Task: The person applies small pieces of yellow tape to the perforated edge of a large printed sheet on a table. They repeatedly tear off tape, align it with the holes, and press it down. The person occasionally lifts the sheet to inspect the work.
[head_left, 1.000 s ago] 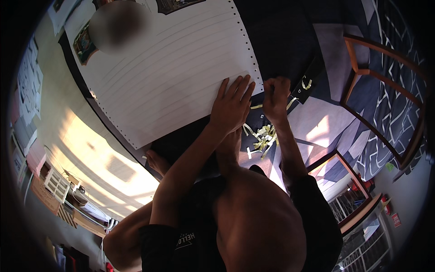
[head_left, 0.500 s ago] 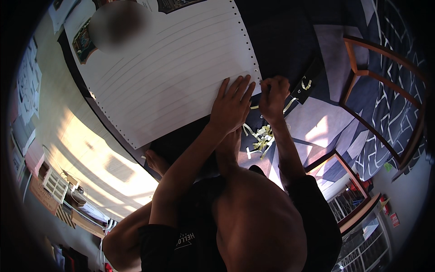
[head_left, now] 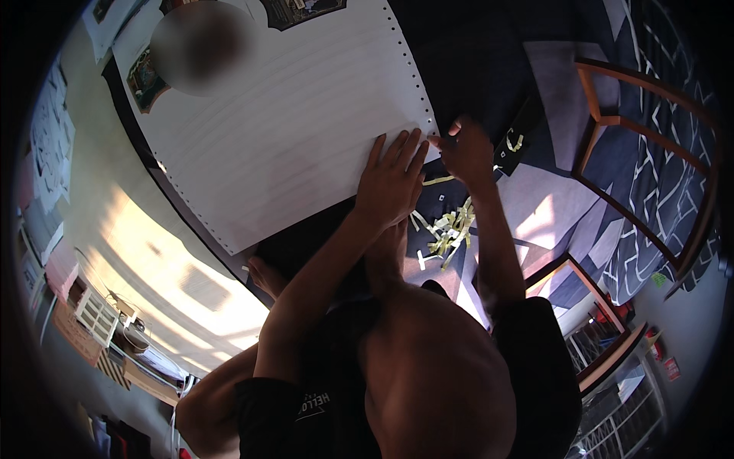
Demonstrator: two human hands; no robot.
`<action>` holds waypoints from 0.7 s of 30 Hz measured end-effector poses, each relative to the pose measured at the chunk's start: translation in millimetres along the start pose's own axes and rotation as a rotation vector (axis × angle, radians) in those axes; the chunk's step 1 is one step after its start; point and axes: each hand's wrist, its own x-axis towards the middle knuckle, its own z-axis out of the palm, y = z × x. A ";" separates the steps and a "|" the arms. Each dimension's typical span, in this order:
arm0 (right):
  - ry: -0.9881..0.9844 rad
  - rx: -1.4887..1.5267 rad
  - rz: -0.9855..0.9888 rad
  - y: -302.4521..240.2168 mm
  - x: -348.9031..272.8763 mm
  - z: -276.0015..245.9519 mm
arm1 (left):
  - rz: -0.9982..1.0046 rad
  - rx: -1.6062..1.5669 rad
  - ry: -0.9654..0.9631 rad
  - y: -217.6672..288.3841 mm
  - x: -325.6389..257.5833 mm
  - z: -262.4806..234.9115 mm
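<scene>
A large white panel (head_left: 283,145) lies in front of me, rows of small dark holes running along its right and left edges. My left hand (head_left: 388,180) rests flat on its near right corner, fingers stretched out. Just past that corner is my right hand (head_left: 468,153). One of its fingertips reaches the holed edge, its thumb stands apart, and I see nothing held in it. Below both hands, thin yellowish strips (head_left: 453,229) lie in a loose tangle on the dark patterned floor covering (head_left: 527,203). A small white piece (head_left: 421,258) lies beside them.
A black flat strip (head_left: 520,138) with a curled yellow scrap lies right of my right hand. Wooden chair frames (head_left: 585,122) stand at the right. Dark ornate pieces (head_left: 302,11) lie at the panel's far edge. My bare foot (head_left: 265,277) is near its close corner.
My right hand has loosened from a closed pinch, with its thumb now raised apart. The tangle of yellow strips has shifted slightly right. My left hand stays on the panel.
</scene>
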 end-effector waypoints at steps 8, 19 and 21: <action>-0.116 -0.200 0.004 -15.5 6.8 -38.9 | -0.017 0.100 0.387 -64.2 45.7 -47.7; 0.038 -0.365 -0.450 -3.8 -8.5 -23.1 | -0.278 0.440 0.228 -133.4 107.5 -46.9; -0.031 -0.186 -0.457 -1.7 7.4 -27.4 | -0.282 0.414 0.216 -133.8 108.5 -47.0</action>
